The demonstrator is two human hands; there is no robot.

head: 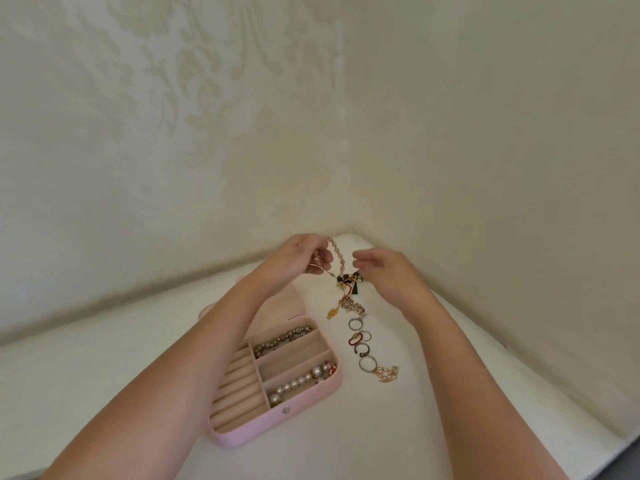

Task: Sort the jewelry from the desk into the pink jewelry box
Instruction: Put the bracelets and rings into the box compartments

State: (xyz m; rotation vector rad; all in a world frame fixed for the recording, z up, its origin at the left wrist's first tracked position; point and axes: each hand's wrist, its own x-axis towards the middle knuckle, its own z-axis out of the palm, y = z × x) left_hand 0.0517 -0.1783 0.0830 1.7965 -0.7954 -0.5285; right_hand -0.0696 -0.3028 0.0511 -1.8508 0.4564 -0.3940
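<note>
Pinching pink bead strand with left hand, twelve o'clock from pink jewelry box; cannot tell whether gripping with right hand.

The left hand pinched a pink bead strand above the white desk, at 12 o'clock from the open pink jewelry box. The right hand, at 3 o'clock of the left, curled its fingers beside a dark tangle of jewelry where the strand ended; its grip was unclear. A row of rings lay at 3 o'clock of the box, with a gold chain at its near end. Pearls filled the box's nearest compartment, darker beads its farthest.
</note>
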